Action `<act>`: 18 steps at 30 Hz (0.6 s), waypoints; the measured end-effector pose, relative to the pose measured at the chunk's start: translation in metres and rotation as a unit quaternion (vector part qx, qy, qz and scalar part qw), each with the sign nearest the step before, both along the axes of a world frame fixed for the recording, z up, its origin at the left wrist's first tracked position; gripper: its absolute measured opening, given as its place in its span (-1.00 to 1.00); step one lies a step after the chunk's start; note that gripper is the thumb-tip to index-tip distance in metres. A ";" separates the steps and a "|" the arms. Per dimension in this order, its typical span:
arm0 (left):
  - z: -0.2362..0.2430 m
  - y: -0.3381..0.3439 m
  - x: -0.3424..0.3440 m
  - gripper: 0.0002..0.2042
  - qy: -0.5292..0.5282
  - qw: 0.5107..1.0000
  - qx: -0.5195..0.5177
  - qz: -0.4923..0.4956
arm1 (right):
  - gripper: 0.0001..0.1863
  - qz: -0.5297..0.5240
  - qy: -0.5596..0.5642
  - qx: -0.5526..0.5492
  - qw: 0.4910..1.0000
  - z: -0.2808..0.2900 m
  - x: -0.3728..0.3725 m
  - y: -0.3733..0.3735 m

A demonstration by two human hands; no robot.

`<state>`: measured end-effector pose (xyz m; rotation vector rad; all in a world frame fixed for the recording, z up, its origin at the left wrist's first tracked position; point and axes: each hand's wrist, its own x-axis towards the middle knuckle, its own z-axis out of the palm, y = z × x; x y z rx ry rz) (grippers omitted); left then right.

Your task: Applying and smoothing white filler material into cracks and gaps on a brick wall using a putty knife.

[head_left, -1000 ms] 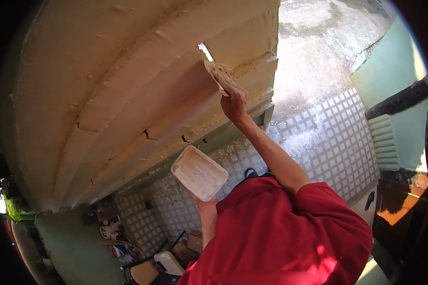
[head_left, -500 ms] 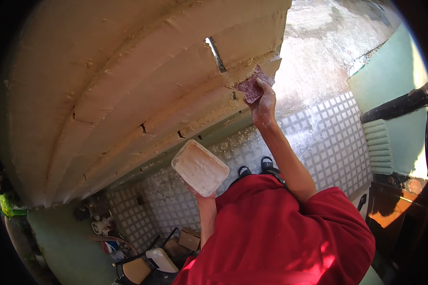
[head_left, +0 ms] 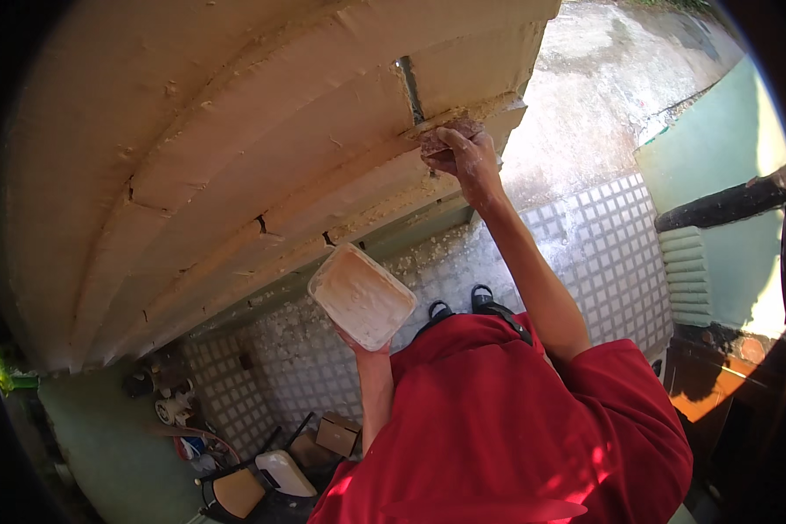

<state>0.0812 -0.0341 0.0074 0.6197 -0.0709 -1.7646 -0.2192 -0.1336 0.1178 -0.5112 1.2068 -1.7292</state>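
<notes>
Held from below, a shallow rectangular tub [head_left: 363, 297] of pale, creamy plaster rests in my left hand [head_left: 371, 342], its fingers mostly hidden under the base. My right hand [head_left: 473, 164], dusted white, pinches a pinkish, plaster-smeared flat scraper [head_left: 445, 138]. The scraper is against a ridge of the pale panelled surface [head_left: 262, 166], close to its right end and just below an open slot [head_left: 409, 90]. Rough plaster lines the joints around the scraper, and a few dark gaps show further left along the ridges.
Below lies a tiled floor [head_left: 611, 249] with white dust, where my sandals [head_left: 482, 295] stand. At lower left are a chair [head_left: 233, 491], a cardboard box [head_left: 338, 434] and assorted clutter. A dark pole [head_left: 725, 203] crosses the green wall [head_left: 699, 148] at right.
My right hand has moved slightly left along the ridge, and the scraper has turned to a flatter angle. The tub stays in my left hand. The whole view has shifted slightly.
</notes>
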 end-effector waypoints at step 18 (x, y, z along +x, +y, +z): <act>0.015 0.001 0.000 -0.42 -0.043 0.998 -0.025 -0.046 | -0.76 0.014 -0.002 -0.016 1.000 0.012 0.017 0.014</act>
